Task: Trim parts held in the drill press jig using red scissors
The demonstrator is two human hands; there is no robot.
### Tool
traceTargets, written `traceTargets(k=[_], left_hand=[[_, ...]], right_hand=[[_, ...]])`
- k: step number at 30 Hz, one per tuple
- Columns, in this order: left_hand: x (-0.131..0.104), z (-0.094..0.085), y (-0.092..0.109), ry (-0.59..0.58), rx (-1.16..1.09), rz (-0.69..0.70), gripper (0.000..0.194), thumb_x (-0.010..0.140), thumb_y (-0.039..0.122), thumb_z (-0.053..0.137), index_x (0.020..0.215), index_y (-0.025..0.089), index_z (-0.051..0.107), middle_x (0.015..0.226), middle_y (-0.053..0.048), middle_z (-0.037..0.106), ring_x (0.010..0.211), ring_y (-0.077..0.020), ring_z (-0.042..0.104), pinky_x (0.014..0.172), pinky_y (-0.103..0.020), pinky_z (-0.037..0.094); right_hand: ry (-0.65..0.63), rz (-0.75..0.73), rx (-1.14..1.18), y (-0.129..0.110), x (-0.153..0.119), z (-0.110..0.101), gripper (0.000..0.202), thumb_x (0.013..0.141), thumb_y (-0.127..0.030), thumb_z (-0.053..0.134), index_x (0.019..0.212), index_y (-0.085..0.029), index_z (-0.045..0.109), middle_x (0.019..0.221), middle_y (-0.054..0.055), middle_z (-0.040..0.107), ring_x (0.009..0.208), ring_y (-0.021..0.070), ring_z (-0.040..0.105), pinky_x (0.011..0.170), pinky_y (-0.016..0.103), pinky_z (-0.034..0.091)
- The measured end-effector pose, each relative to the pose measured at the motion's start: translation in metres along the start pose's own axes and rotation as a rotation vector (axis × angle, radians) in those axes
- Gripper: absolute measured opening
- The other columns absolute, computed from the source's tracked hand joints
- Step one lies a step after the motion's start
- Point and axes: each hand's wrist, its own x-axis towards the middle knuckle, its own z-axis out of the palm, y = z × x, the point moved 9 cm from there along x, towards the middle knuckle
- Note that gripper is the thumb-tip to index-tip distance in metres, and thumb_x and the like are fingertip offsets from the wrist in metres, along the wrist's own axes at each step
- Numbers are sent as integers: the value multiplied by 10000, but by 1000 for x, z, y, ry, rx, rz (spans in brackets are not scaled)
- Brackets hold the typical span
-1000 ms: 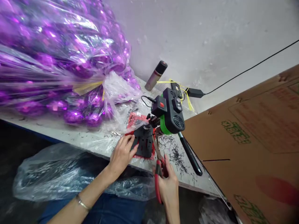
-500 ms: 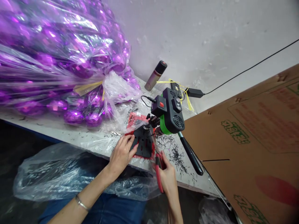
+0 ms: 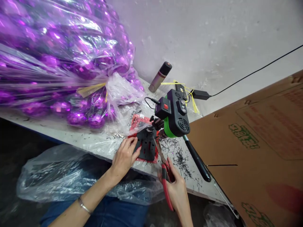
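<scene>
Many clippings [image 3: 181, 160], bulky machine [image 3: 177, 114] crowd scissors [image 3: 164, 172] in right hand [image 3: 177, 188]; left hand [image 3: 123, 158] loosely spread at plate [image 3: 147, 154].

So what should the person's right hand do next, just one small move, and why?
Probably squeeze the scissors closed: the right hand grips their handles, the blades look parted beside the black plate, and black bits lie scattered nearby. What sits between the blades is too small to tell.
</scene>
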Motion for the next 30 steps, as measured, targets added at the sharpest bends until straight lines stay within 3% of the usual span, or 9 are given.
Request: traceTargets(k=[8,13,18,22,30], left_hand=[[-1,1,-1,-11,-1,-15,309,955,265,512,1222,120,568,1091,-129,629,1027,-259,587,890,-433,550],[-1,1,-1,-4,-21,-16,314,952,263,513,1229,128,571,1093,-131,629,1033,-261,590,895,-434,548],[-1,1,-2,4,-24,-9,313,949,262,517,1231,136,570,1089,-128,630,1030,-259,593,901,-436,546],[0,0,-1,-5,-14,10,315,947,253,518,1228,121,571,1078,-134,632,1021,-260,596,893,-432,547],[2,-3,0,15,-15,26,298,940,247,529,1195,104,587,1065,-137,637,997,-258,597,870,-422,555]], right_hand=[[36,-127,-168,2,-6,-1,714,751,-398,644,1410,-159,505,1185,101,694,987,233,682,839,318,550],[153,-217,-334,-12,-9,-4,668,815,-431,578,1426,-178,484,1139,107,691,893,233,677,772,337,542],[266,-367,-479,-25,-9,-4,675,763,-278,519,1425,-158,472,1025,106,702,891,257,667,744,362,535],[308,-460,-522,-34,-10,0,735,694,-176,484,1428,-150,454,1050,109,698,922,251,670,750,356,540],[414,-551,-566,-40,-18,5,692,752,-181,496,1440,-155,424,1043,117,699,916,256,659,778,379,515]])
